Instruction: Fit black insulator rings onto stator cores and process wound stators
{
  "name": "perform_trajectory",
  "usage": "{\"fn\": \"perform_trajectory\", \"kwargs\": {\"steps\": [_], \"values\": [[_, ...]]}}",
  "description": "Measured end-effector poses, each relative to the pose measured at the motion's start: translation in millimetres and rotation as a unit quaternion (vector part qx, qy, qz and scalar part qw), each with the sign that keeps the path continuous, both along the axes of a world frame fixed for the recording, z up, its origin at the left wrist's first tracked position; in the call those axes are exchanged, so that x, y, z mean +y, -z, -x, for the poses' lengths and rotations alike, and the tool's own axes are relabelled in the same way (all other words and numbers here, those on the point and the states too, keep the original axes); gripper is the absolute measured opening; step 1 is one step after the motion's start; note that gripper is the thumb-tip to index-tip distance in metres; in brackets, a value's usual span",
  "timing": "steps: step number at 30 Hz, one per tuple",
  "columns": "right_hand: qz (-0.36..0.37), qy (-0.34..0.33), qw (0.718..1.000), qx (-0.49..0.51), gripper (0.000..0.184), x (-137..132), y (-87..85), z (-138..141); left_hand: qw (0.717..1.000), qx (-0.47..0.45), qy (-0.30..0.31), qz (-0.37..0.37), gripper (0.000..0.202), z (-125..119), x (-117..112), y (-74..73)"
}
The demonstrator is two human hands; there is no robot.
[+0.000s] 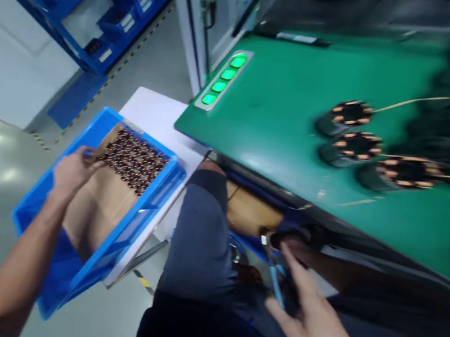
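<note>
My left hand (pixel 73 171) reaches into a blue plastic bin (pixel 136 224). Its fingers are bent together at the left edge of a packed layer of copper-wound motor stators (pixel 133 162); what they pinch, if anything, is hidden by blur. Brown cardboard (pixel 101 202) lies under and beside that layer. In my right hand (pixel 308 315), held low beside the green table, is a pair of blue-handled pliers (pixel 274 272), jaws pointing away from me. Three larger stators, a rear one (pixel 345 118), a middle one (pixel 353 148) and a front one (pixel 400 174), stand on the table with wire ends trailing right.
The green tabletop (pixel 268 118) carries a strip of lit green buttons (pixel 223 81) at its left corner and a black marker (pixel 300 39) at the back. The bin rests on a white stand (pixel 153 107). Blue shelving (pixel 101 4) holds parts bins behind. My leg (pixel 201 233) is between bin and table.
</note>
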State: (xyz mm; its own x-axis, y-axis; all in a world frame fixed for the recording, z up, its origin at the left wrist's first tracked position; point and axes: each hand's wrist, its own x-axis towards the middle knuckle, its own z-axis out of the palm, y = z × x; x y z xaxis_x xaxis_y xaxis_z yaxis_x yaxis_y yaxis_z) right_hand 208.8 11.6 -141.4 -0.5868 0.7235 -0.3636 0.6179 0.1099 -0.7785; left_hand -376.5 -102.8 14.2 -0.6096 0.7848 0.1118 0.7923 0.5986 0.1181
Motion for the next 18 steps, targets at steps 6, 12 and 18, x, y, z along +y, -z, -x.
{"fn": "perform_trajectory", "kwargs": {"steps": [6, 12, 18], "values": [[0.088, -0.011, 0.996, -0.012, 0.104, 4, -45.0, 38, 0.954, -0.026, 0.233, -0.186, 0.071, -129, 118, -69.7], [0.086, -0.017, 0.996, 0.021, 0.104, -4, -80.6, 35, 0.855, -0.096, 0.486, -0.153, 0.031, -261, 242, -33.1], [0.024, 0.059, 0.997, 0.043, 0.092, -17, -73.9, 0, 0.859, -0.072, 0.459, -0.215, 0.011, -287, 243, -6.2]]}}
